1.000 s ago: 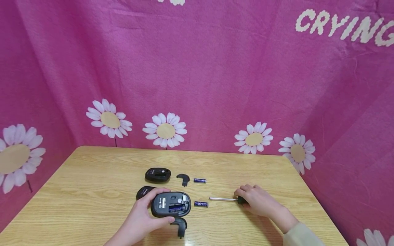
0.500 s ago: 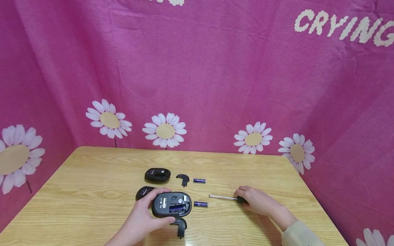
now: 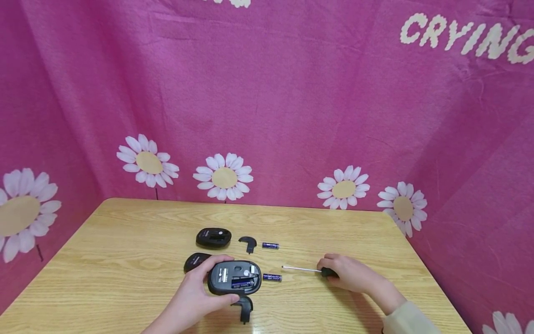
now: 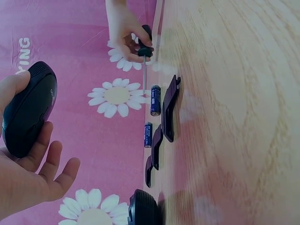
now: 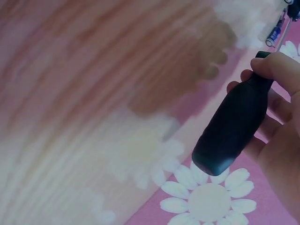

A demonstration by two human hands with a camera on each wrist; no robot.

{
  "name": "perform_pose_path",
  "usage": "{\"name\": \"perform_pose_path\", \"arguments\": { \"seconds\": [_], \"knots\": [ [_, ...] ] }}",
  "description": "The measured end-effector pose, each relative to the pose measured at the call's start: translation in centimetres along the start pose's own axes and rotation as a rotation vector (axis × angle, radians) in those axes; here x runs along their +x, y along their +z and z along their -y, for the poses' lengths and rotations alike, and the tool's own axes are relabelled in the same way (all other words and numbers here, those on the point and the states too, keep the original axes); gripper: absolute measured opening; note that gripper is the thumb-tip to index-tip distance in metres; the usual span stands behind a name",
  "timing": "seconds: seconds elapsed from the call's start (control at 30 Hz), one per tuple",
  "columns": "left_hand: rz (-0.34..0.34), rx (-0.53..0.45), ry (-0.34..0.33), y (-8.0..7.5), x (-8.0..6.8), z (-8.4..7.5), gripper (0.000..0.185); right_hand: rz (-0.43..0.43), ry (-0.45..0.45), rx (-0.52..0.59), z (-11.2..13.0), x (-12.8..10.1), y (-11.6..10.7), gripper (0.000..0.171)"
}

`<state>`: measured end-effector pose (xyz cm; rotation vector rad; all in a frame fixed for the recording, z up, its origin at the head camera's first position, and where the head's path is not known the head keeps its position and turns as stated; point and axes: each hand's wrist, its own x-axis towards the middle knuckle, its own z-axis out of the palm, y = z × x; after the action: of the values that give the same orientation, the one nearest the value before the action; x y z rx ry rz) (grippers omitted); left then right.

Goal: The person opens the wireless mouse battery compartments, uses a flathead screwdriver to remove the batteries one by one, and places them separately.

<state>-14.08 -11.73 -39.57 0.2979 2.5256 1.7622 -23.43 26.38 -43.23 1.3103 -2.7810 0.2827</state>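
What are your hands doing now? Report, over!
Left hand grips mouse, battery bay up. Right hand holds screwdriver. Loose battery between them.

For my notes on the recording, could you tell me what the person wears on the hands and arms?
Both hands are bare: no gloves, rings or watch are visible. The right hand comes out of a pale beige long sleeve. The left hand shows no sleeve within the picture.

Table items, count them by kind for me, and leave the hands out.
Mice: 2, the held mouse and the far mouse
Battery covers: 2
Batteries: 3, two loose, one inside the held mouse
Screwdriver: 1
Dark piece half hidden behind the left hand: 1, kind unclear
Total: 9
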Motion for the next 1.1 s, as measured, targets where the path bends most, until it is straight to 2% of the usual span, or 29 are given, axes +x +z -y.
{"name": "perform_pose_path", "arguments": {
  "seconds": [0.13,0.43,0.77,1.1],
  "knots": [
    [-0.004,0.006,0.007,0.0,0.0,0.0,0.068,0.002,0.001,0.010,0.4,0.1,-0.8,0.029],
    [-0.008,-0.007,0.034,0.0,0.0,0.3,0.066,-0.061,-0.091,0.007,1.6,0.7,-2.3,0.027],
    [-0.026,-0.004,0.022,0.0,0.0,0.2,0.066,-0.268,-0.240,-0.107,2.8,1.4,-4.4,0.037],
    [-0.028,-0.015,0.015,-0.2,0.1,0.2,0.067,-0.340,-0.295,-0.141,4.1,1.7,-6.1,0.044]
  ]
}}
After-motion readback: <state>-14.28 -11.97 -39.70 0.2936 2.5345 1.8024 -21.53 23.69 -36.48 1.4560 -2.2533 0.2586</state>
